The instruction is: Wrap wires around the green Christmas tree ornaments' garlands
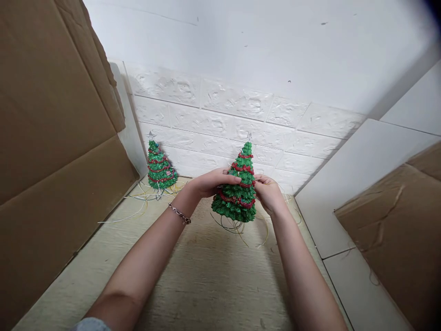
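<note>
A small green Christmas tree (237, 209) with red garlands and a clear star on top is held up in front of me, tilted slightly. My left hand (213, 181) grips it from the left, thumb lying across its front and the other fingers hidden behind. At the tree's right side my right hand (268, 191) is closed in a pinch on a thin wire (259, 179), whose ends show at the fingertips. Loose yellow and dark wires (237, 227) hang below the tree's base.
A second, glittery decorated tree (161, 168) stands at the back left among loose wires (141, 197) on the pale wooden surface (220, 280). Cardboard (51, 115) rises at the left, with more cardboard (399, 230) at the right. A white brick-patterned wall (220, 119) closes the back.
</note>
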{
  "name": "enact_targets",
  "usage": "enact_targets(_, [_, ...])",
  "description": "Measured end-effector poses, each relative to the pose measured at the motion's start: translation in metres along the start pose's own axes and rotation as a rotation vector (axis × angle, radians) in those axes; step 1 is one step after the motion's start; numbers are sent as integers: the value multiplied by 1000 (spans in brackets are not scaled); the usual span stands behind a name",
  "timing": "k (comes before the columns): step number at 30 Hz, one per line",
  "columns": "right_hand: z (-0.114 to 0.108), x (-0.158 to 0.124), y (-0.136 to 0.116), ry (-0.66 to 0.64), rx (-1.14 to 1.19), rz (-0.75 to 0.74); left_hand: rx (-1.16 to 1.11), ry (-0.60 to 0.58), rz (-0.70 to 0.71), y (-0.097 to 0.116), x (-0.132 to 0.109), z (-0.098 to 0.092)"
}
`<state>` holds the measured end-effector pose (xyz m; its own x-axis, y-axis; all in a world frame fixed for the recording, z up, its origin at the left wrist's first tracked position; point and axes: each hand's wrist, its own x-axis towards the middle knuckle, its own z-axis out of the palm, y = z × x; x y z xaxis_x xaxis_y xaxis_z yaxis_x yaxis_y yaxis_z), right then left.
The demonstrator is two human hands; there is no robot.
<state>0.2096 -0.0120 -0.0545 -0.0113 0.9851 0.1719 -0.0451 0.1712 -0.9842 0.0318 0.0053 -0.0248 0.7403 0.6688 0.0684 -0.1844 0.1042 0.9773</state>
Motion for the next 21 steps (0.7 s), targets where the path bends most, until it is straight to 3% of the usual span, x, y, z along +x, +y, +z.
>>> enact_targets(5, [1,3,6,-11,224,74,14,28,-1,4,-1,2])
enact_targets(11, [-4,5,-4,180,400,-93,-7,72,27,5,-1,-2])
enact_targets(14, [-5,5,-8,257,364,-153,-7,84,40,3,1,-5])
enact_targets(18, [-2,2,-7,185,206,-150,-6,69,47,1,2,-8])
enact_targets(21, [-1,-1,-5,200,4,-253,25,71,44,0,3,-12])
